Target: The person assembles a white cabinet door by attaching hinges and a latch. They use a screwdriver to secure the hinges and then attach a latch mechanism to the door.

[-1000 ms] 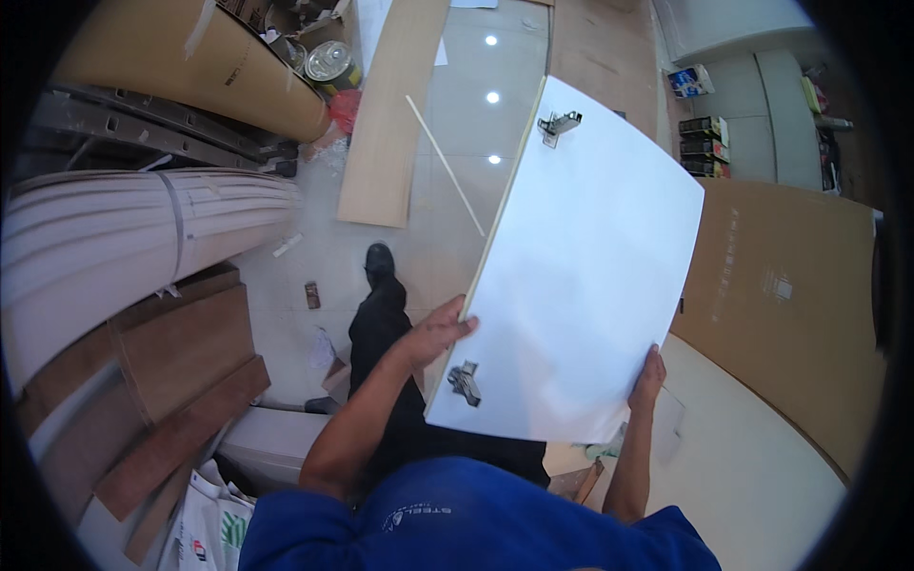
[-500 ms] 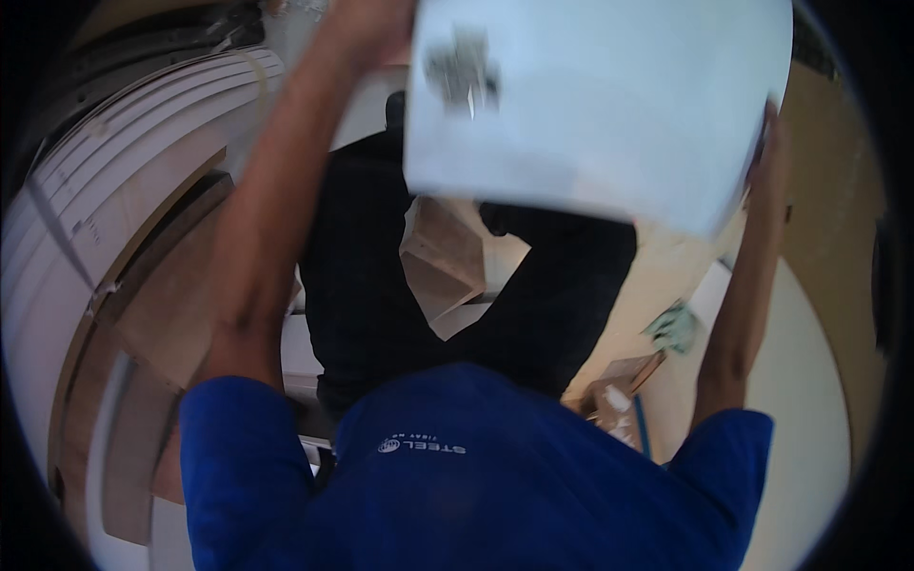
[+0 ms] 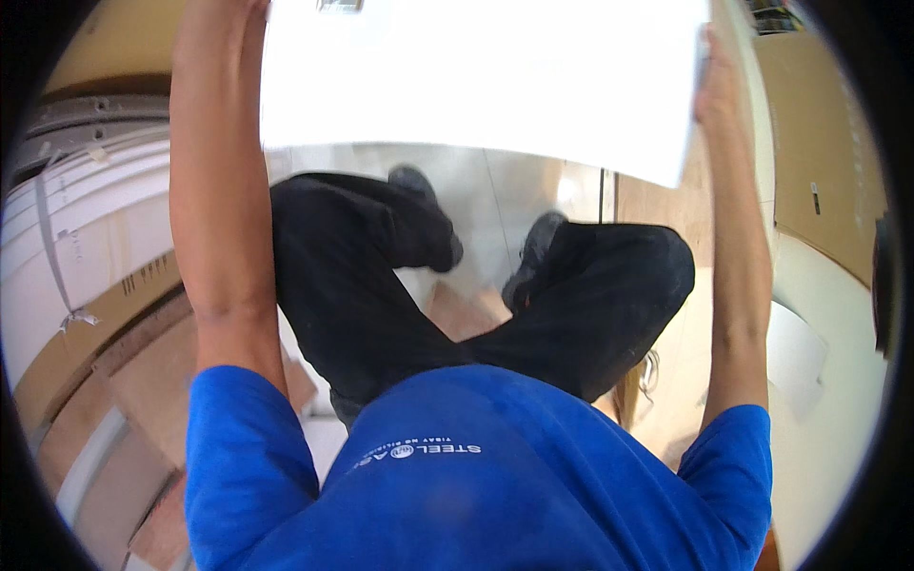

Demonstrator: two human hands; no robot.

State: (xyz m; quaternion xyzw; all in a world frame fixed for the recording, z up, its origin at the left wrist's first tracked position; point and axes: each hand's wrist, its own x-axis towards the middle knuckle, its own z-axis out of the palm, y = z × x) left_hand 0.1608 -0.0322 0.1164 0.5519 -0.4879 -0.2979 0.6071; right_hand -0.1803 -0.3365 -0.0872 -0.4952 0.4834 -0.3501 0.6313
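A wide white panel (image 3: 476, 86), bright and overexposed, is held up in front of me and runs past the top edge of the view. My right hand (image 3: 714, 81) is closed around its right edge. My left hand (image 3: 249, 8) is at the panel's upper left edge; most of it is cut off by the frame, and its fingers are hidden. A small grey patch or fitting (image 3: 340, 5) shows on the panel near the top, too cropped to identify.
My bent legs in black trousers (image 3: 371, 228) are below the panel. Strapped white boards or flat boxes (image 3: 105, 219) are stacked at left, with brown cardboard (image 3: 152, 371) beside them. A large cardboard sheet (image 3: 824, 162) stands at right, near a white piece (image 3: 795, 347).
The panel and both hands have shifted left and up in the view. The panel looks brighter, and more of the floor and my shoes shows beneath it.
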